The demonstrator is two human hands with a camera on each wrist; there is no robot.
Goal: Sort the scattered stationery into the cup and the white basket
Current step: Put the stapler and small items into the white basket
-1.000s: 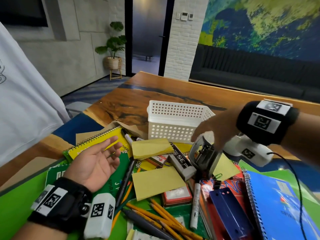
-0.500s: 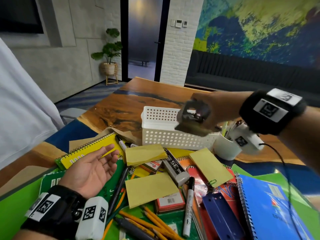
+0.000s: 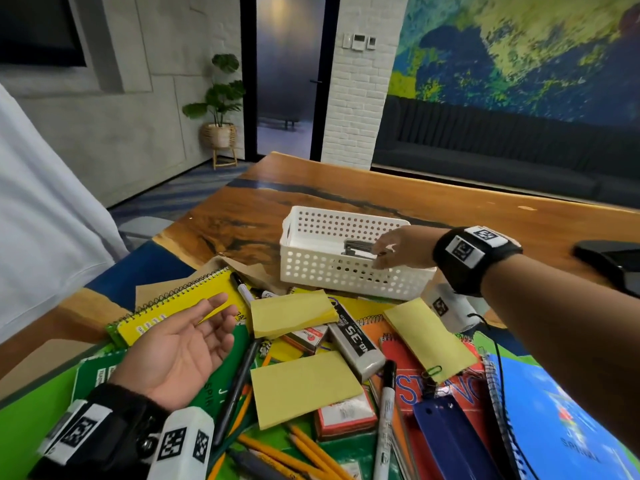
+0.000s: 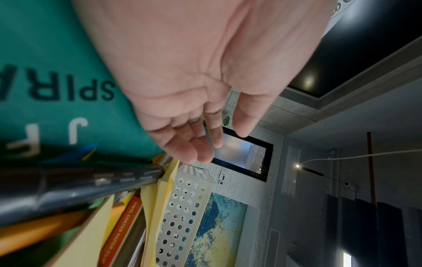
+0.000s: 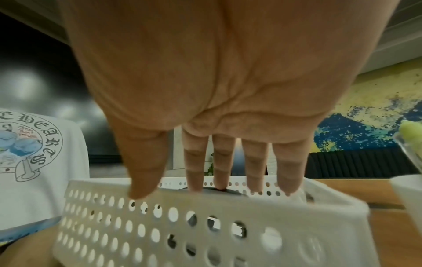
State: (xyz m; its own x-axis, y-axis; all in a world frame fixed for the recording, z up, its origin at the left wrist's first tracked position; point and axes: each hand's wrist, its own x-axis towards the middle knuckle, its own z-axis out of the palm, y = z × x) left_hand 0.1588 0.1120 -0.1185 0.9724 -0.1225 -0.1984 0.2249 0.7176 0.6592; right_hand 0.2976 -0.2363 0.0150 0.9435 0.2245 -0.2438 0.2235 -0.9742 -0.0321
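The white perforated basket [image 3: 332,271] [image 5: 160,225] [image 4: 182,207] stands at the far side of the stationery pile. A grey metal stapler [image 3: 358,248] [image 5: 230,191] lies inside it. My right hand [image 3: 379,256] [image 5: 198,180] reaches over the basket's near right rim with straight fingers, their tips at the stapler's right end, gripping nothing. My left hand [image 3: 207,327] [image 4: 212,137] lies palm up and relaxed on the green notebook, empty. The white cup [image 5: 408,195] shows only at the right edge of the right wrist view; in the head view my right wrist hides it.
Yellow sticky pads [image 3: 304,388], markers [image 3: 386,410], pencils [image 3: 311,448], a grey box [image 3: 356,344], a yellow spiral notebook [image 3: 180,306] and a blue notebook [image 3: 561,420] cover the near table. A person in a white shirt [image 3: 41,220] stands at the left.
My right hand lifted the stapler from the pile, carried it over to the basket and let it go inside. The left hand stayed palm up in place.
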